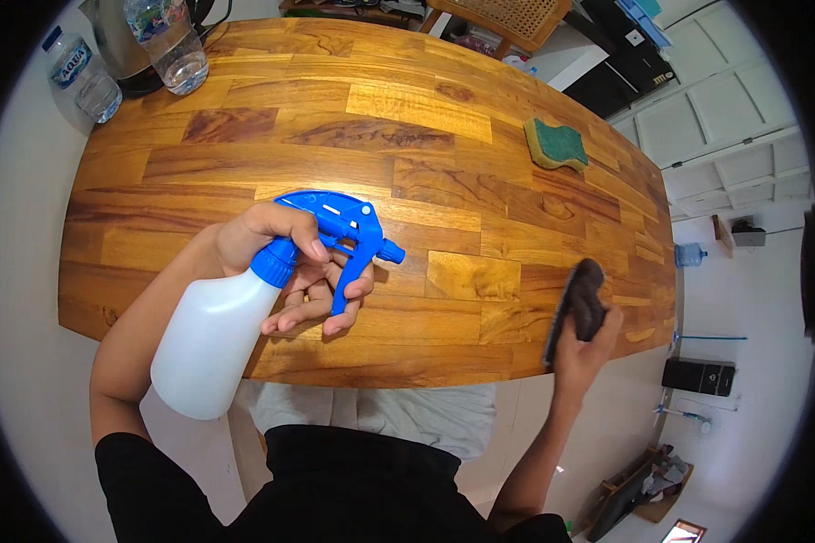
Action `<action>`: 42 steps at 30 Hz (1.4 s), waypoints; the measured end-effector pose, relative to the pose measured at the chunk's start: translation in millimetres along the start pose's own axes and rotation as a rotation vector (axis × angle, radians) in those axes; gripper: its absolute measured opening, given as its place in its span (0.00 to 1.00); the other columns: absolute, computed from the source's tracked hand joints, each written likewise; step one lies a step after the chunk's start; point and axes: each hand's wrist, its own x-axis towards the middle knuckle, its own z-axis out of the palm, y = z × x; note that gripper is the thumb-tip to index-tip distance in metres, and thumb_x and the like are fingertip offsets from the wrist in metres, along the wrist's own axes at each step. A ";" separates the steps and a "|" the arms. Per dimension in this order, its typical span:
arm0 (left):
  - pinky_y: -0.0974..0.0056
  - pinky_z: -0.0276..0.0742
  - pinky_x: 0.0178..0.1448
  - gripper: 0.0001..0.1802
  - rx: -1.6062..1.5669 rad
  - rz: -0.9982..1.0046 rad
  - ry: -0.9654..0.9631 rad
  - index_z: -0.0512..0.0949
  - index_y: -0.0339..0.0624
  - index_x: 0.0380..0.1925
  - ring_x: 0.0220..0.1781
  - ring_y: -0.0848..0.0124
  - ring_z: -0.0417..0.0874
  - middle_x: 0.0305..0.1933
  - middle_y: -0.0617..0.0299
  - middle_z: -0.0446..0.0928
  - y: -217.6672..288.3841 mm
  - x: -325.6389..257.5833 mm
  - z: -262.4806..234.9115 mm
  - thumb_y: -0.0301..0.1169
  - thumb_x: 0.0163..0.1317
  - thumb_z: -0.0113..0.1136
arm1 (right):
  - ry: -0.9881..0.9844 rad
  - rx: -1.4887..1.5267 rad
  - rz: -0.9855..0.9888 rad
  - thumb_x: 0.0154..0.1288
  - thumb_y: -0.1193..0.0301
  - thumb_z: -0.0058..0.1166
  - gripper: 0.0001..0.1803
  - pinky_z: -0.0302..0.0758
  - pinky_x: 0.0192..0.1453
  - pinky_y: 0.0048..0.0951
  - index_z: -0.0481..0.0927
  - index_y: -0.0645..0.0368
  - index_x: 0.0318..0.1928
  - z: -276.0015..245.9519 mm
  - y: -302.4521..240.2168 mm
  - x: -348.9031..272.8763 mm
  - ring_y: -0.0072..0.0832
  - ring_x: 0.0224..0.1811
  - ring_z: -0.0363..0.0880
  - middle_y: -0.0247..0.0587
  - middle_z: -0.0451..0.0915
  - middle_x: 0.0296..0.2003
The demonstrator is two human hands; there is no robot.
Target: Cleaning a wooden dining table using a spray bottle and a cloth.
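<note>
My left hand (303,262) is closed round the neck of a spray bottle (210,348), with some fingers at its trigger. The bottle has a white body and a blue spray head, tilted so that the nozzle points right. Over the table's right part, my right hand (589,348) grips a dark brown scrub brush (585,303) by its back, bristle side facing left. Whether the brush touches the wood cannot be made out. Farther back on the tabletop lies a sponge (557,145) with a green top and yellow underside, apart from both hands.
The wooden table (335,172) spreads out before me. At its far left corner stand a small water bottle (86,86), a larger clear bottle (177,63) and a metal kettle (109,36). A woven-seat chair (507,18) is beyond the far edge.
</note>
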 end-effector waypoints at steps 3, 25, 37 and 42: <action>0.65 0.87 0.22 0.25 0.048 -0.018 -0.004 0.71 0.21 0.46 0.24 0.59 0.88 0.42 0.26 0.78 2.3 -0.8 0.6 0.38 0.62 0.52 | 0.058 -0.013 0.129 0.65 0.78 0.58 0.18 0.72 0.58 0.40 0.71 0.68 0.53 -7.4 21.2 4.3 0.49 0.49 0.76 0.53 0.73 0.46; 0.63 0.80 0.22 0.32 0.111 0.031 0.060 0.69 0.16 0.45 0.19 0.56 0.83 0.37 0.18 0.75 7.2 -3.6 13.4 0.39 0.51 0.61 | -0.219 -0.020 -0.301 0.51 0.77 0.63 0.25 0.66 0.46 0.42 0.79 0.57 0.53 61.8 -187.6 -51.0 0.42 0.49 0.74 0.47 0.74 0.50; 0.52 0.76 0.54 0.32 0.097 0.078 0.105 0.73 0.19 0.42 0.22 0.55 0.83 0.32 0.28 0.79 2.3 -9.0 25.1 0.39 0.43 0.63 | -0.234 0.362 -0.168 0.37 0.82 0.57 0.31 0.70 0.59 0.46 0.76 0.59 0.51 33.9 -90.8 0.4 0.50 0.53 0.73 0.50 0.71 0.45; 0.53 0.77 0.54 0.31 0.118 0.096 0.076 0.73 0.18 0.42 0.21 0.56 0.83 0.33 0.28 0.79 3.3 -3.2 22.9 0.38 0.44 0.62 | 0.076 0.039 0.041 0.53 0.83 0.61 0.21 0.72 0.58 0.45 0.74 0.62 0.49 14.6 -11.5 16.7 0.51 0.51 0.75 0.51 0.72 0.45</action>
